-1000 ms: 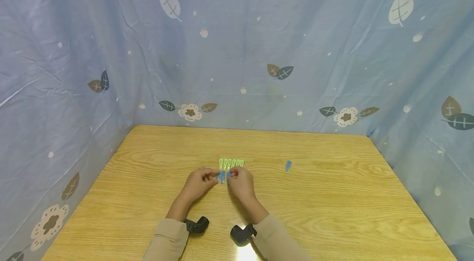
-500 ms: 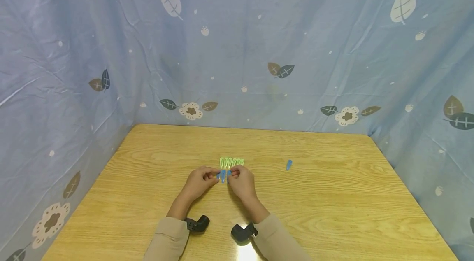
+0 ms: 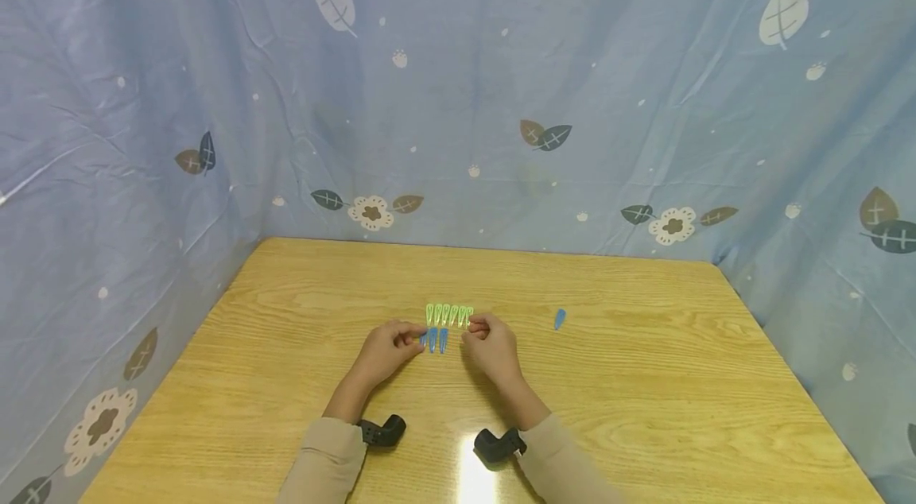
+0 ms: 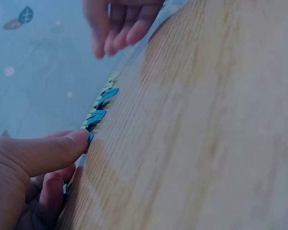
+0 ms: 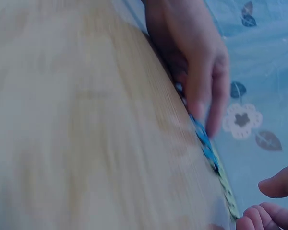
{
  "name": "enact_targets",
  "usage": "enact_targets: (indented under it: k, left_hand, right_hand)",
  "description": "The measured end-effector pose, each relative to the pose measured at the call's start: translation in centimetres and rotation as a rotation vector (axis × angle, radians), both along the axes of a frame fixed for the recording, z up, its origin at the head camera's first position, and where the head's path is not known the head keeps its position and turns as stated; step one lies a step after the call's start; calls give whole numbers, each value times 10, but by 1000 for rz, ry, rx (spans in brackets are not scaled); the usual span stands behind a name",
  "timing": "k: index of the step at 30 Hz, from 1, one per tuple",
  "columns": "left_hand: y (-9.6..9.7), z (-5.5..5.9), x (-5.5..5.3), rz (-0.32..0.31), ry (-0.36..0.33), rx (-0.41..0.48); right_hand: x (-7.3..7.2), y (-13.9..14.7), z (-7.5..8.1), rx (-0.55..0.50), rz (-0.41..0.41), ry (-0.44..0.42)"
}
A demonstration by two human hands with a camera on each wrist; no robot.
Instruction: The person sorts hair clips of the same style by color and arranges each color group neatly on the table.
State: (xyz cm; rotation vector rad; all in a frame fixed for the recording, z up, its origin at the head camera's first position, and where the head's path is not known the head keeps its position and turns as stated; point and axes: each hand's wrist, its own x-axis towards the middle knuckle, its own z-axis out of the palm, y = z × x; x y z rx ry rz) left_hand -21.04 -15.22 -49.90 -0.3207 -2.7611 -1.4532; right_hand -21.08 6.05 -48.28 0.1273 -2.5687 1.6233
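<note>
Several green snap hair clips (image 3: 449, 315) lie side by side in a row on the table. Just in front of them lie blue hair clips, among them a middle one (image 3: 432, 340) and a right one (image 3: 444, 340). My left hand (image 3: 386, 349) pinches the leftmost blue hair clip (image 4: 90, 139) between thumb and fingers, covering most of it. To the right of the blue clips, my right hand (image 3: 495, 346) hovers beside the green row's right end, its fingers loosely bent with nothing between them. In the left wrist view that right hand (image 4: 122, 24) is apart from the clips.
Another blue hair clip (image 3: 560, 319) lies alone to the right on the wooden table (image 3: 644, 377). A blue patterned curtain (image 3: 458, 91) hangs behind and along both sides of the table. Both wrists wear black camera mounts.
My right hand has let go of the right blue clip and moved away to the right, leaving the clip lying in line. The left hand has kept its place.
</note>
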Motion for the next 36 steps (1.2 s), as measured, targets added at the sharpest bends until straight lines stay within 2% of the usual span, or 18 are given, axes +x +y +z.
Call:
enact_targets:
  k: [9,15,21,28,36]
  left_hand:
    - [-1,0,0,-11,7,-7]
    - [-1,0,0,-9,12,-4]
    - [-1,-1,0,-7,9,-1]
    - [-1,0,0,-4,1,-2]
    - [-1,-2,0,-4,10,-8]
  right_hand:
    - [-6,51,-1,-3,-60,16]
    - [-9,83,-1,2,-96,-10]
    - [-11,110,-2,8,-199,-31]
    - [-16,126,-6,-13,-285,-85]
    - [-22,131,-10,22,-319,-61]
